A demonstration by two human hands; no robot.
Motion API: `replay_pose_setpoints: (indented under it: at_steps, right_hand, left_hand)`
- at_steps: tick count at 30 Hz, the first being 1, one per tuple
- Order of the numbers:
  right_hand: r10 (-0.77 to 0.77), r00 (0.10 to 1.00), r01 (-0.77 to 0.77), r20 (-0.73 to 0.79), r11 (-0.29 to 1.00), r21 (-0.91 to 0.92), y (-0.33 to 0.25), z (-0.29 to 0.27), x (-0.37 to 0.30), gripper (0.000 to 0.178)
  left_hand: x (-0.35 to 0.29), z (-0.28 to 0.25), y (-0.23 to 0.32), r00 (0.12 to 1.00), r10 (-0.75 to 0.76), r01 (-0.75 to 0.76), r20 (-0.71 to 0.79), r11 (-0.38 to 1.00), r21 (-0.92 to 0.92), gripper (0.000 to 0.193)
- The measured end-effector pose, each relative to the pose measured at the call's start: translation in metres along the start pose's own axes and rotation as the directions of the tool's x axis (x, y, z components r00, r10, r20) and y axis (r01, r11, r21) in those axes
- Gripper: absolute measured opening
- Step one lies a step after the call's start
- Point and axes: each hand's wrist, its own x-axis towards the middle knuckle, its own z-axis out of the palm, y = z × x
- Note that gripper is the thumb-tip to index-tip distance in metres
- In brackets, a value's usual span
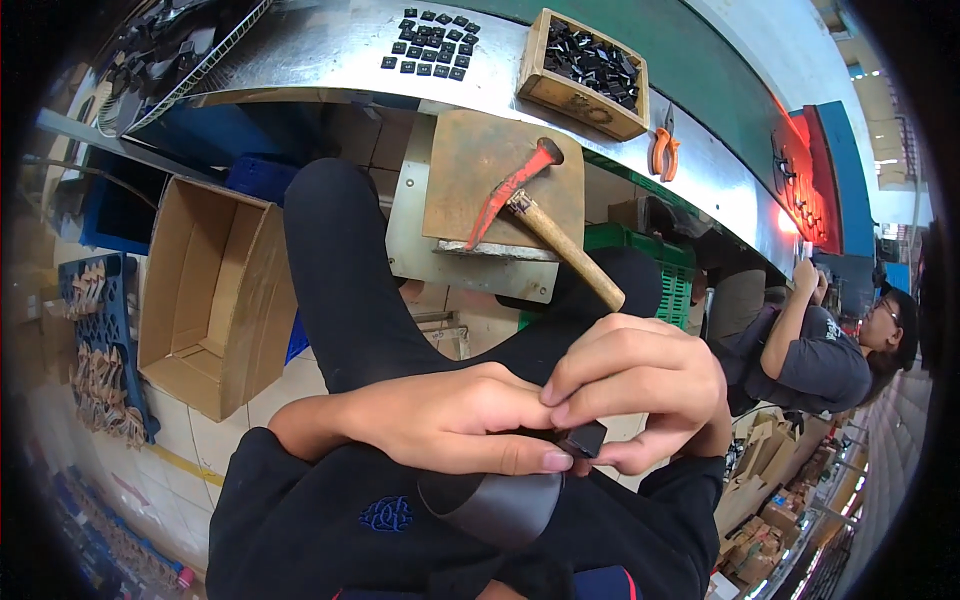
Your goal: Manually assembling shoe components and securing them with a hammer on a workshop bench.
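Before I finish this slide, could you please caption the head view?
Left hand and right hand hold a dark piece, with a red-headed hammer lying across a brown board beyond.

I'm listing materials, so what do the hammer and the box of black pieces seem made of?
Hammer head: probably metal, red paint worn dark at one end. Hammer handle: likely wood, tan with darker streaks. Box: seemingly wood, brown, scuffed, thick-walled.
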Motion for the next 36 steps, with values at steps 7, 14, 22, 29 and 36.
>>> replay_pose_setpoints:
  at_steps: [7,14,22,29,36]
  right_hand:
    - [0.096,0.969,-0.099,-0.227,0.995,-0.003,0.006,0.035,-0.009,0.040]
    - [0.129,0.938,-0.113,-0.323,0.991,0.068,0.007,0.053,-0.021,0.041]
    - [0.247,0.862,-0.252,-0.442,0.966,0.047,0.026,0.065,-0.024,0.035]
    - [0.464,0.822,-0.264,-0.330,0.824,0.500,0.024,0.066,-0.037,0.051]
    - [0.329,0.812,-0.142,-0.481,0.912,0.384,0.030,0.077,-0.031,0.042]
  left_hand:
    - [-0.003,0.011,-0.006,0.931,0.181,-0.067,-0.316,0.938,0.339,0.026]
    - [-0.004,0.015,-0.007,0.937,0.107,0.017,-0.332,0.937,0.349,0.022]
    - [0.000,0.014,-0.016,0.851,-0.077,0.224,-0.520,0.948,0.227,0.026]
    - [-0.001,0.013,-0.010,0.868,-0.214,0.256,-0.447,0.966,0.034,0.025]
    - [0.001,0.016,-0.008,0.860,-0.136,0.248,-0.492,0.954,0.169,0.024]
